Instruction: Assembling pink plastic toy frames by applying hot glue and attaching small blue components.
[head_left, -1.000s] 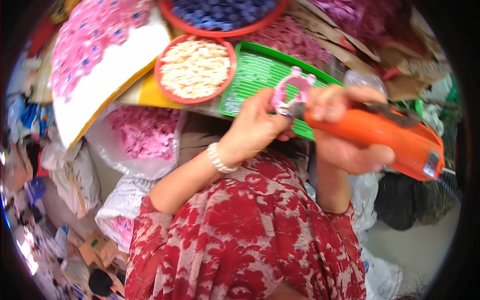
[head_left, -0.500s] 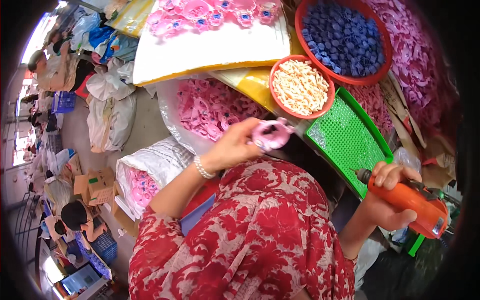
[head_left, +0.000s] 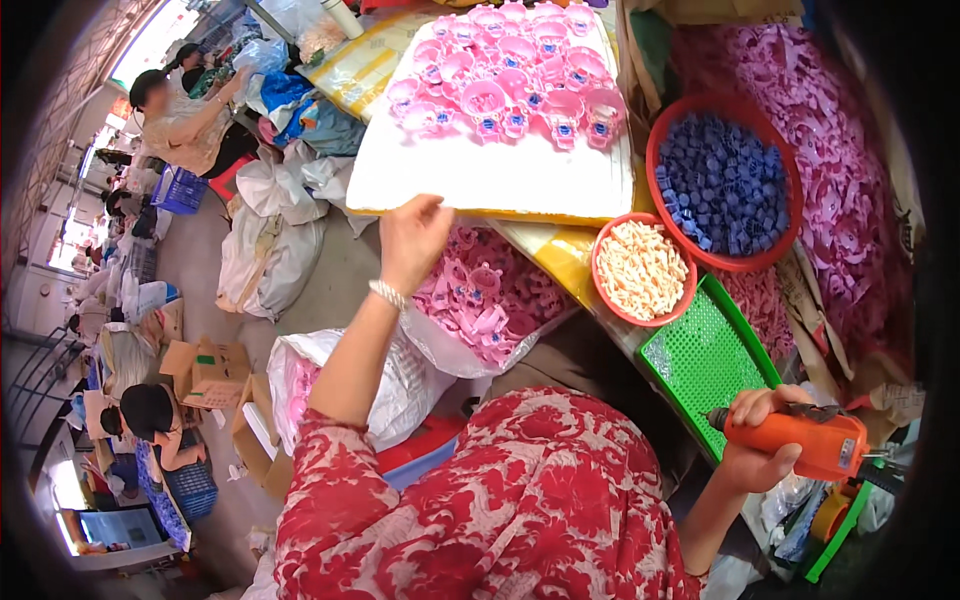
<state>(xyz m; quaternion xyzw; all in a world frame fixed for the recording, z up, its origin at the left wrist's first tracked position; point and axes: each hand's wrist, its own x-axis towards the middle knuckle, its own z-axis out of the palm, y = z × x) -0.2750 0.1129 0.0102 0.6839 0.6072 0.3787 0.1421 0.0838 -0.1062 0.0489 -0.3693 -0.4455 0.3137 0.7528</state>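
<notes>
My left hand (head_left: 412,240) is over the near edge of a white foam board (head_left: 450,175), its fingers loosely bent with nothing seen in them. Pink animal-shaped plastic parts (head_left: 515,85) with blue pieces stand in rows on the board's far half. Just below that hand, a plastic-lined bag (head_left: 450,345) holds many similar pink parts (head_left: 485,285). At the right, my right hand (head_left: 757,440) is wrapped around an orange electric screwdriver (head_left: 800,442), its dark nose pointing left above a green perforated tray (head_left: 705,350).
A red basin (head_left: 655,165) of blue pieces and a smaller red bowl (head_left: 603,290) of cream pieces stand right of the board. Pink parts (head_left: 820,150) heap at far right. Sacks (head_left: 270,255), cartons (head_left: 205,370) and seated people (head_left: 185,125) are at left.
My left hand has moved left and away from me to the board's edge; the pink part it held is no longer seen in it. My right hand still grips the screwdriver. The view has shifted.
</notes>
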